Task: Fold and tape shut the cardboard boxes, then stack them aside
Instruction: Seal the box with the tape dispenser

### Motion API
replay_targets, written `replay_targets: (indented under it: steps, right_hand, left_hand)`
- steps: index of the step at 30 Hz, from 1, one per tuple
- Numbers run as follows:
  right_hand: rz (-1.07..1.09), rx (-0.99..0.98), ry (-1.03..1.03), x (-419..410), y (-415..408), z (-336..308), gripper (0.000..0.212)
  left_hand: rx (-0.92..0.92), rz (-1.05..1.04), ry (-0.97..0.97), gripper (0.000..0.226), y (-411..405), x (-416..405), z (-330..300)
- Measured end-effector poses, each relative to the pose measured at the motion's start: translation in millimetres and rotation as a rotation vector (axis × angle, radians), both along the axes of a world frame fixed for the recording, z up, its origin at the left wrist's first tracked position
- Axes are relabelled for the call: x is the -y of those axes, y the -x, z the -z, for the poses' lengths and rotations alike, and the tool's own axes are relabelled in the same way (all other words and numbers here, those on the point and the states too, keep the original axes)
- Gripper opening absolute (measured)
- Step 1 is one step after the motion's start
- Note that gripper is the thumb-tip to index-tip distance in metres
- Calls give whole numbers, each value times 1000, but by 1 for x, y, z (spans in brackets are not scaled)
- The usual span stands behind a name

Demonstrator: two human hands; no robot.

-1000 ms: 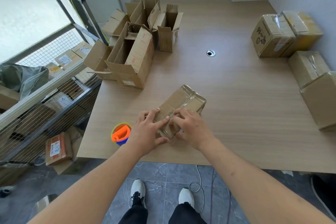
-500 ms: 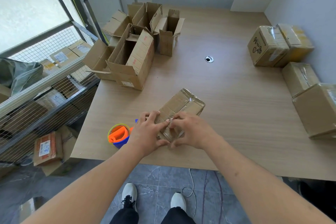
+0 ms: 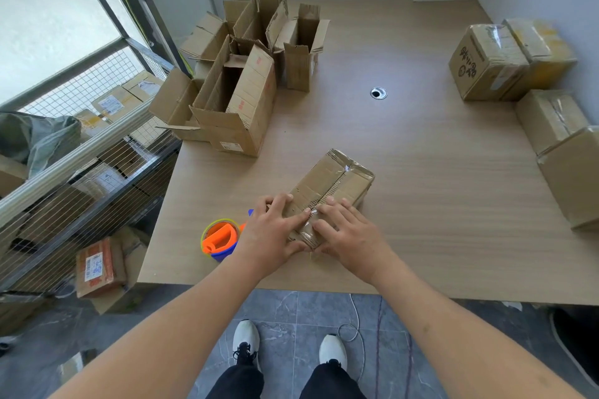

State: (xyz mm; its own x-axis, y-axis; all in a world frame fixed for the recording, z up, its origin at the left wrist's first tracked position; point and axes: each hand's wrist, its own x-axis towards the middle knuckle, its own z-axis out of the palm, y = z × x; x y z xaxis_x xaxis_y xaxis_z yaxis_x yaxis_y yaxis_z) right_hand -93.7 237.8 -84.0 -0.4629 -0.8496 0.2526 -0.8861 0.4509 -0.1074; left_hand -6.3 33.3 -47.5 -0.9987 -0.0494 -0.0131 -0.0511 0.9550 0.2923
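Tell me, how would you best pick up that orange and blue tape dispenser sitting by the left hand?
Probably by the orange handle of the tape dispenser, coming from above and from the left. The handle is the raised part facing up and looks narrow enough to close a grip around. The left hand and the box crowd its right side, while its left side is open table.

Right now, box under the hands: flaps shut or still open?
Shut. The small box has its top flaps folded flat, with clear tape along the seam. Left hand and right hand press on its near end.
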Motion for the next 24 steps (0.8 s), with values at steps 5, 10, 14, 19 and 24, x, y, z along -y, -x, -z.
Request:
replay_targets:
  steps: [5, 10, 14, 19, 24]
  right_hand:
    - [2, 117, -26, -3, 1, -18, 58]
    - [63, 252, -73, -18, 9, -38, 57]
    - [77, 387, -110, -19, 13, -36, 60]
    - [77, 463, -65, -24, 18, -28, 46]
    - [23, 567, -14, -25, 26, -28, 31]
  left_hand:
    - [-7, -19, -41, 64, 3, -10, -6]
    - [-40, 120, -116, 53, 3, -7, -8]
    - [-102, 237, -113, 53, 3, 0, -6]
    - [-184, 269, -139, 51, 7, 3, -1]
    - [-258, 272, -166, 46, 7, 1, 8]
